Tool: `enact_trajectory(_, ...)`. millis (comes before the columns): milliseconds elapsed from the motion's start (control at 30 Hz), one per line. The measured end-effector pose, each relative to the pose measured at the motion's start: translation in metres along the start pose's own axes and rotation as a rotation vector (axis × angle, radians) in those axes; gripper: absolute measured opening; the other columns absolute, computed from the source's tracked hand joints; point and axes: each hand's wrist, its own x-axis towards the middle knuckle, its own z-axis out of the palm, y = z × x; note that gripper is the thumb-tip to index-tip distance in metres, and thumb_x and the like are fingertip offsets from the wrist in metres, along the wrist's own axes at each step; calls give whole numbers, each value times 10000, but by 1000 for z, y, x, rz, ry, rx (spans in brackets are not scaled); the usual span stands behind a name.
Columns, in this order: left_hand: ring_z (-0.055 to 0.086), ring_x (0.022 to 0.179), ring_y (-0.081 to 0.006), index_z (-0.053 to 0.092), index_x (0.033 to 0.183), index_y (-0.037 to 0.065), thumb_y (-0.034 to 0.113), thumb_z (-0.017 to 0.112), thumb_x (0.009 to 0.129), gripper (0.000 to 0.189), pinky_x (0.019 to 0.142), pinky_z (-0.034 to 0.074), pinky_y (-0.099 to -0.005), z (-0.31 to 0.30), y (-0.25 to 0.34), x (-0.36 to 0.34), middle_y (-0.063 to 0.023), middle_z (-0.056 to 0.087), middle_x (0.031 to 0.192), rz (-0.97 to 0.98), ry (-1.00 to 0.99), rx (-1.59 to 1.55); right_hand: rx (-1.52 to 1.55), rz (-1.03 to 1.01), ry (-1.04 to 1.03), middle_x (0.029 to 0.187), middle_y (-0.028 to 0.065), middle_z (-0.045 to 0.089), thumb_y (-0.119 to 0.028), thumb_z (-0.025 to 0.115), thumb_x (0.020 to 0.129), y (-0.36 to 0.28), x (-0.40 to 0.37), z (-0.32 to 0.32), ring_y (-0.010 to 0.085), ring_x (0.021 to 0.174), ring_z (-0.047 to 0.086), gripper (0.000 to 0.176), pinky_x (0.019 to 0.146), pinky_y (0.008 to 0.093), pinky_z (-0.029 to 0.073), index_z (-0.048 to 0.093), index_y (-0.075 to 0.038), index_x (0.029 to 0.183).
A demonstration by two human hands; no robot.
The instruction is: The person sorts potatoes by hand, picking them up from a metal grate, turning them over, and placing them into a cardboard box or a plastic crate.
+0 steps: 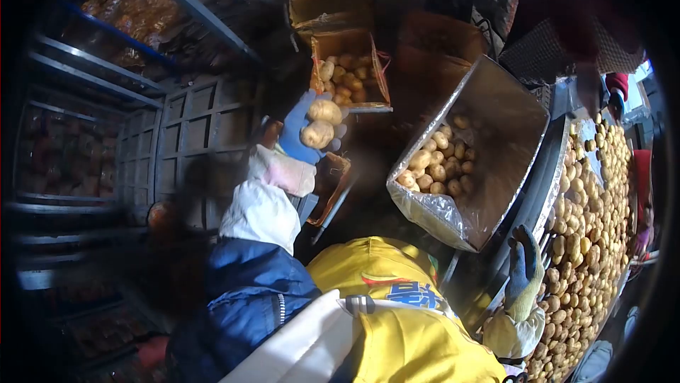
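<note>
Head view, blue-gloved left hand [299, 134], fingers clasping two smooth round potatoes [321, 122], right hand [525, 264] spread loose beside potato heap [591, 241]

One camera sits on the person's head. It looks forward and down, close over the left hand [301, 132], the right hand [525, 270] and the table [544, 170] of potatoes [588, 241].

Two potatoes [322, 122] in left grip [296, 134]
</note>
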Motion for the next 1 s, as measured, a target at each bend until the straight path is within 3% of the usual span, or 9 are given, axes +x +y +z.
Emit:
enact_trajectory(200,766,777,-286,579,1434,173,589,528,1053,566,559,621,-405,88,-18,13,-207,737,1204,-127,-213,194,-14,35,39,1342,115,701,-29,597,1057,-8,-5,-2,165,1194,660,387,1016,276,517,595,35,1439)
enact_trajectory(333,740,994,-258,389,1598,118,456,534,1085,631,823,624,-387,113,-69,42,-210,648,1379,-135,-867,192,49,42,65,1327,120,704,-33,602,1058,-18,-8,-2,169,1189,658,386,1010,281,511,598,32,1439)
enact_trajectory(433,733,976,-293,392,1600,157,472,591,1054,661,801,615,-416,190,-44,1,-210,631,1397,-315,-235,422,56,123,114,1315,150,711,-26,601,1050,-27,-12,-15,205,1223,663,376,1050,316,511,608,42,1420)
enact_trajectory(500,733,991,-317,431,1571,165,507,592,1047,646,812,619,-433,181,-68,27,-200,655,1361,-70,-267,388,25,66,154,1314,153,711,-42,596,1056,-21,-15,-25,197,1216,663,372,1043,314,510,608,47,1417)
enact_trajectory(533,723,1047,-362,509,1495,148,570,560,1044,620,857,625,-474,187,-70,38,-204,676,1323,-273,-220,138,119,91,179,1307,156,713,-63,598,1058,-21,-18,-27,196,1197,670,374,1031,317,515,607,46,1416)
enact_trajectory(633,716,979,-360,609,1302,83,603,566,1031,588,878,616,-523,219,-97,41,-167,715,1106,-431,-284,-185,24,51,215,1289,156,720,-92,610,1058,-19,-18,-36,198,1177,677,374,1018,319,520,615,42,1407)
enact_trajectory(767,711,1114,-371,644,1315,69,486,576,1067,491,938,616,-519,250,-144,47,-210,710,1239,-550,-506,-213,-70,29,276,1228,154,738,-109,653,1036,-21,-26,-46,206,1126,700,344,990,325,542,661,39,1346)
enact_trajectory(967,728,1043,-264,637,1359,102,442,644,1043,464,903,608,-412,322,-207,27,-120,723,1222,-556,-620,293,-111,76,355,1154,153,749,-64,703,978,-28,-41,-61,225,1060,716,346,922,323,551,687,20,1313)
enact_trajectory(1000,731,1024,-274,647,1334,103,388,670,1023,422,872,598,-414,330,-226,25,-114,728,1209,-425,-793,388,-106,64,386,1157,152,750,-68,698,984,-20,-44,-65,217,1058,717,344,916,318,553,684,23,1315)
